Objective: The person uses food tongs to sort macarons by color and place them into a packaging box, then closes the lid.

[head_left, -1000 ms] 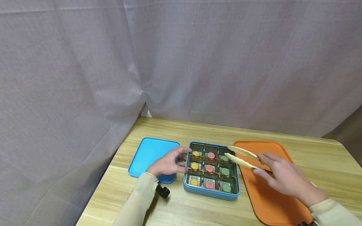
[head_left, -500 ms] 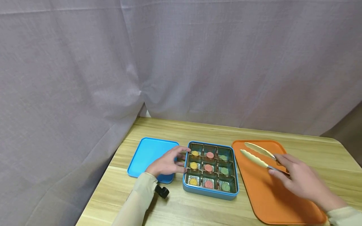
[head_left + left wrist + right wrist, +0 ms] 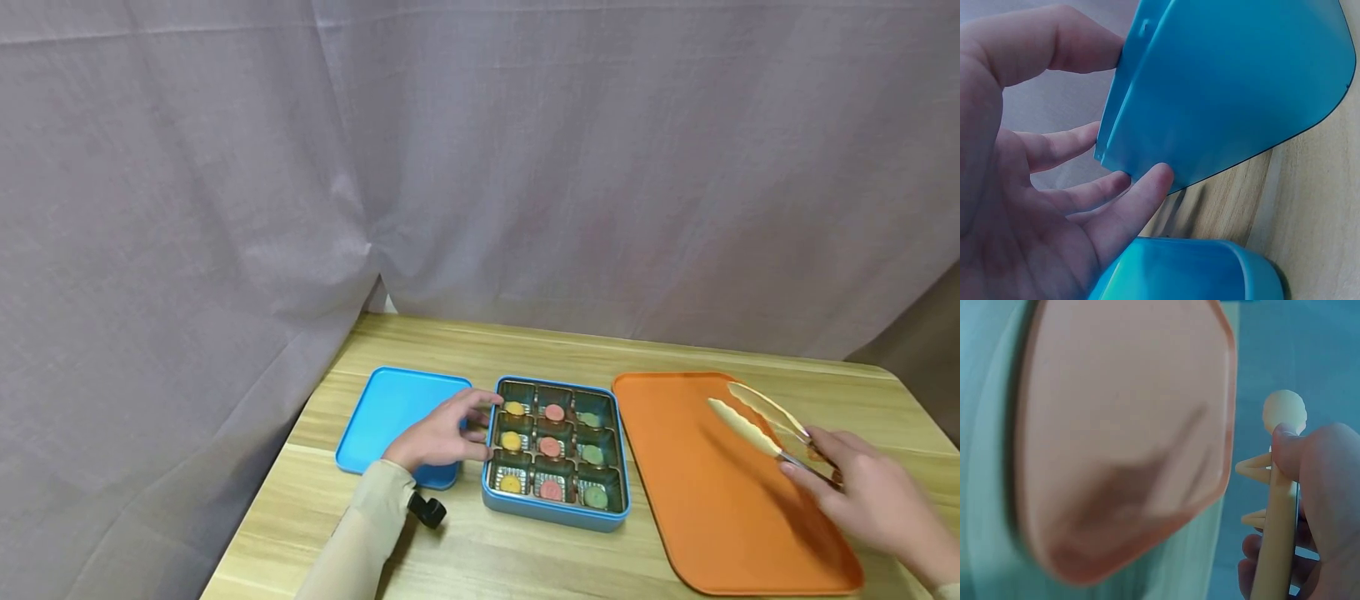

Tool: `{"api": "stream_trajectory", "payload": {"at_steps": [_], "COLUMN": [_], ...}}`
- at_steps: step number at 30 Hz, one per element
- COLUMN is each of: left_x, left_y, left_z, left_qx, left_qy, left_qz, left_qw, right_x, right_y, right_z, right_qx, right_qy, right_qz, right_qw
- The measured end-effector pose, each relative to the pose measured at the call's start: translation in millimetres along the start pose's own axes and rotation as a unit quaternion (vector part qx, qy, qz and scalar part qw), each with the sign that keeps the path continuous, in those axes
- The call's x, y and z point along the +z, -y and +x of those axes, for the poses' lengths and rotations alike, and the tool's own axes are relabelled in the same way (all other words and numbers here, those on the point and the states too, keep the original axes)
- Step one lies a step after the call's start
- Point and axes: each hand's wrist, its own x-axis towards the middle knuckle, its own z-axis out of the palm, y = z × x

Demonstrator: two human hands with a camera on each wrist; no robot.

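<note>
A blue box [image 3: 551,510] stands on the table, its compartments holding round yellow pieces [image 3: 512,442], pink pieces [image 3: 551,447] and green pieces [image 3: 592,455], one per compartment. My left hand [image 3: 438,429] touches the box's left side with spread fingers; the left wrist view shows thumb and fingertips against the box wall [image 3: 1229,81]. Above the right part of an orange tray [image 3: 697,500], my right hand [image 3: 873,492] grips tongs [image 3: 742,423] with pale yellow tips. The tips are spread, with nothing between them. In the right wrist view, the thumb presses on the tongs [image 3: 1279,531].
A blue lid [image 3: 401,408] lies left of the box, partly under my left hand. The orange tray is just right of the box. A grey curtain [image 3: 525,167] hangs behind the wooden table [image 3: 480,333].
My right hand has moved right with the tongs, from over the box's green column to over the tray's right side. The left hand has stayed at the box.
</note>
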Motion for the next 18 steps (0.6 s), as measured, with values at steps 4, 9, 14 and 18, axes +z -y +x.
{"api": "stream_trajectory", "payload": {"at_steps": [4, 9, 14, 18], "left_x": [-0.1, 0.4, 0.9, 1.4], "left_y": [0.2, 1.7, 1.4, 1.4], "left_z": [-0.7, 0.0, -0.6, -0.9], "left_qx": [0.001, 0.001, -0.002, -0.001], "left_qy": [0.0, 0.001, -0.002, -0.003], "left_qz": [-0.002, -0.004, -0.004, -0.006], "left_qw": [1.0, 1.0, 1.0, 1.0], "right_x": [0.7, 4.9, 15.1, 22.4], "right_y": [-16.5, -40.7, -64.2, -77.2], "right_z": [-10.5, -25.4, -45.0, -57.9], "right_qx": [0.018, 0.079, 0.138, 0.162], "right_qy": [-0.004, 0.004, -0.012, -0.054], "right_qz": [-0.008, -0.017, 0.004, 0.022], "right_qw": [1.0, 0.997, 0.99, 0.985]}}
